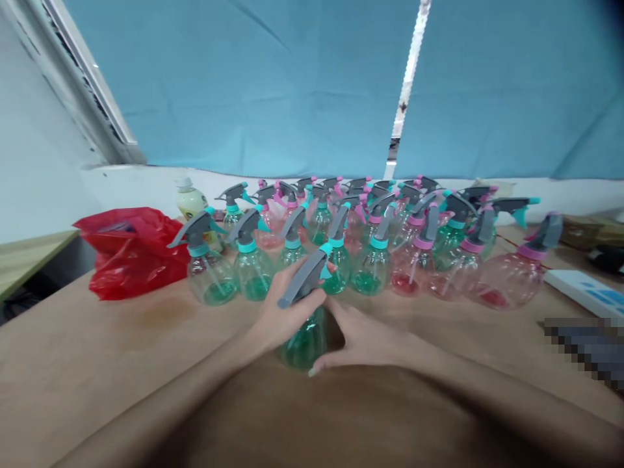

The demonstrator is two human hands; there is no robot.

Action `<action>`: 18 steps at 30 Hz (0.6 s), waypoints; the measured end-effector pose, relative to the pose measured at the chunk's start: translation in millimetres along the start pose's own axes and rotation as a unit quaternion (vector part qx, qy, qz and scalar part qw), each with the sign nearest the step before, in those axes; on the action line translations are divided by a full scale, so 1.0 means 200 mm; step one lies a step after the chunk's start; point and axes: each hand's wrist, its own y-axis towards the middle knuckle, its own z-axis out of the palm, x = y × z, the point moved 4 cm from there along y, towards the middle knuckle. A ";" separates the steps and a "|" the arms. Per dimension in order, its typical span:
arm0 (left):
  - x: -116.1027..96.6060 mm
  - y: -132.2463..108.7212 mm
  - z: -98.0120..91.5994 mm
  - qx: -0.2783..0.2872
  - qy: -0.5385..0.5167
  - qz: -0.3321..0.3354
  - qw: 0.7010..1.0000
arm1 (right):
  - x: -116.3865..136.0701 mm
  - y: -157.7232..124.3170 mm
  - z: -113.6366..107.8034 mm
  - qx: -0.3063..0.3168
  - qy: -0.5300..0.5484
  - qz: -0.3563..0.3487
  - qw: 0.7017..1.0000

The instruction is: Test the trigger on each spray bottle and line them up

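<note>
A green spray bottle [303, 344] with a grey and turquoise trigger head stands upright near the front of the table. My left hand [285, 309] is wrapped round its neck, just under the trigger head. Lower down, my right hand [361, 335] grips the round body from the right side, thumb toward me. Some of the fingers of both hands are hidden behind the bottle. Close behind it stand more green spray bottles [369, 268], and pink spray bottles [502, 281] fill the right side of the rows.
To the left lies a red plastic bag [141, 253], with a pale capped bottle [191, 198] behind it. On the right are a white and blue box [587, 291] and a pixelated dark object [587, 344]. A blue curtain [273, 91] hangs behind the wooden table [141, 364].
</note>
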 end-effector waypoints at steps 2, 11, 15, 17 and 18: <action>0.00 0.01 0.00 -0.004 -0.009 -0.010 1.000 | -0.06 -0.05 0.00 0.002 -0.024 0.018 1.000; 0.01 0.07 0.04 -0.007 -0.030 -0.015 0.999 | -0.25 -0.23 -0.06 -0.050 -0.142 -0.004 0.989; 0.01 0.08 0.03 -0.004 -0.010 -0.020 1.000 | -0.28 -0.23 -0.08 -0.063 -0.159 -0.012 0.985; 0.01 0.08 0.03 -0.006 0.007 -0.021 1.000 | -0.28 -0.23 -0.08 -0.067 -0.161 -0.019 0.985; 0.02 0.08 0.03 -0.006 0.014 -0.020 1.000 | -0.28 -0.23 -0.08 -0.067 -0.163 -0.020 0.984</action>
